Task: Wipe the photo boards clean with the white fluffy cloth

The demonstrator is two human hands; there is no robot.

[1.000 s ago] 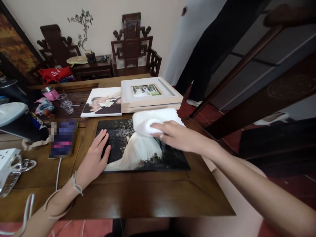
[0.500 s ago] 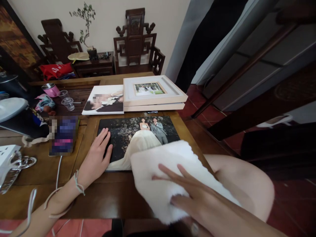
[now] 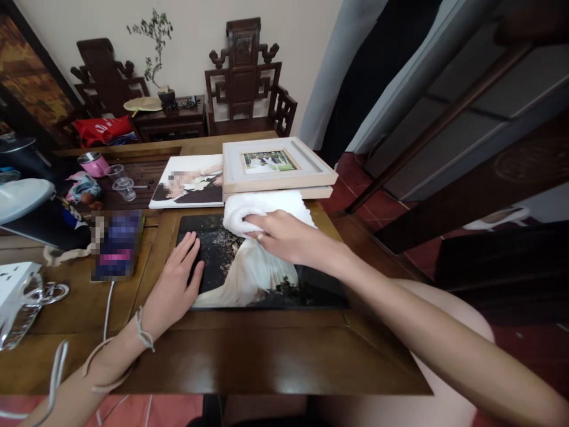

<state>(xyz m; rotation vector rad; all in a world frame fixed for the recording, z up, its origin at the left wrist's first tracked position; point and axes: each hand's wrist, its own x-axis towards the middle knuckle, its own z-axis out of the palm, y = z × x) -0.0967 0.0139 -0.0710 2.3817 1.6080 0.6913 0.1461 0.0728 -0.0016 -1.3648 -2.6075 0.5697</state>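
A dark wedding photo panel (image 3: 262, 281) lies flat on the wooden table (image 3: 267, 356). My left hand (image 3: 175, 284) lies open and flat on the panel's left edge, fingers spread. My right hand (image 3: 284, 237) presses a folded white cloth (image 3: 262, 210) onto the far part of the panel, its fingers closed over the cloth. Just beyond the cloth stands a stack of pale wooden photo frames (image 3: 278, 169), with an unframed photo print (image 3: 189, 181) to their left.
A phone (image 3: 116, 244) with a white cable lies left of the panel. Further left are a pink cup (image 3: 91, 163), plastic cups, a white power strip (image 3: 15, 279) and clutter. Carved wooden chairs (image 3: 244, 83) stand behind the table. A dark railing runs on the right.
My right hand swept the cloth from the panel's far edge to its near right corner, then back to the far edge. My left hand stayed put.
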